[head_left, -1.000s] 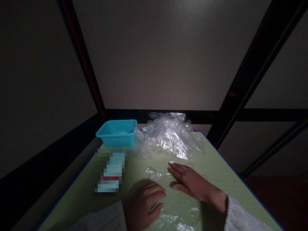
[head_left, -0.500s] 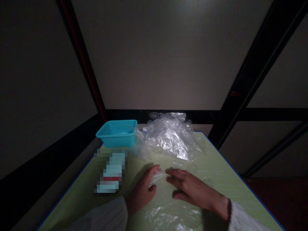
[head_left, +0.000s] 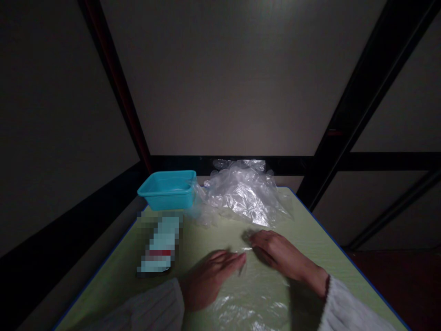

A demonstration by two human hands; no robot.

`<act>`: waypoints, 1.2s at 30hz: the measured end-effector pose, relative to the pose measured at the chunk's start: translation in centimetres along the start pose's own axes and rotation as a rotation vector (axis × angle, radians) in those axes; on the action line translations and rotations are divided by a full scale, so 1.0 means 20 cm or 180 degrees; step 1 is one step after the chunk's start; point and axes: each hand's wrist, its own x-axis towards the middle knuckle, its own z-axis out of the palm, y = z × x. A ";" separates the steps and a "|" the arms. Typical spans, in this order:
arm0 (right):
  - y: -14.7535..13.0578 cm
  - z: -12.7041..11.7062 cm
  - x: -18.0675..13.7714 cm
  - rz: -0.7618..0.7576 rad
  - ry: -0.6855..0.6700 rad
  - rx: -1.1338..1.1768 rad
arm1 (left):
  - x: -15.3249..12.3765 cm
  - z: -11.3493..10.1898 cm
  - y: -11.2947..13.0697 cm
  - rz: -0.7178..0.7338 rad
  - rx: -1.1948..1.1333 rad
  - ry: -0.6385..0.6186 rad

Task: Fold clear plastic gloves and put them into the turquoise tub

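A clear plastic sheet [head_left: 255,294] lies flat on the green table [head_left: 310,239] in front of me. My left hand [head_left: 212,276] rests on its near left part, fingers stretched out toward the sheet's far edge. My right hand [head_left: 279,253] is on the far part of the sheet, fingertips curled and pinching its far edge near the middle. Both wrists wear white knitted sleeves.
A heap of crumpled clear plastic [head_left: 241,195] sits at the table's far end. A turquoise tub [head_left: 167,189] stands at the far left corner. A blurred-out pack [head_left: 160,243] lies on the left. Dark bed-frame bars [head_left: 361,92] rise on the right.
My right hand has curled from flat to a pinch on the sheet's far edge. My left hand went forward, then settled flat beside it, fingers extended.
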 end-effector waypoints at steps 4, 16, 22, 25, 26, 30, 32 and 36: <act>-0.01 -0.02 -0.01 -0.0193 -0.0002 0.0285 | -0.01 -0.01 0.01 0.0117 0.0102 0.0175; 0.01 0.01 -0.01 -0.0272 -0.0227 0.0346 | -0.06 -0.04 -0.10 -0.0274 0.0311 0.0413; 0.04 0.03 -0.02 -0.0129 -0.0128 -0.0028 | -0.04 -0.06 -0.09 -0.0717 0.0812 0.0523; 0.04 0.02 -0.02 -0.0119 -0.0086 -0.0030 | -0.04 -0.06 -0.09 -0.0813 0.0759 0.0829; 0.03 0.02 -0.02 -0.0118 -0.0083 -0.0018 | -0.04 -0.05 -0.09 -0.0806 0.0693 0.0913; 0.04 0.01 -0.03 -0.0103 -0.0091 0.0089 | -0.05 -0.02 -0.10 -0.0742 0.0418 0.1061; 0.05 0.01 -0.03 -0.0119 -0.0107 0.0137 | -0.06 -0.02 -0.11 -0.0774 0.0378 0.1049; 0.06 0.00 -0.03 -0.0117 -0.0195 0.0132 | -0.06 -0.03 -0.12 -0.0910 0.0580 0.0936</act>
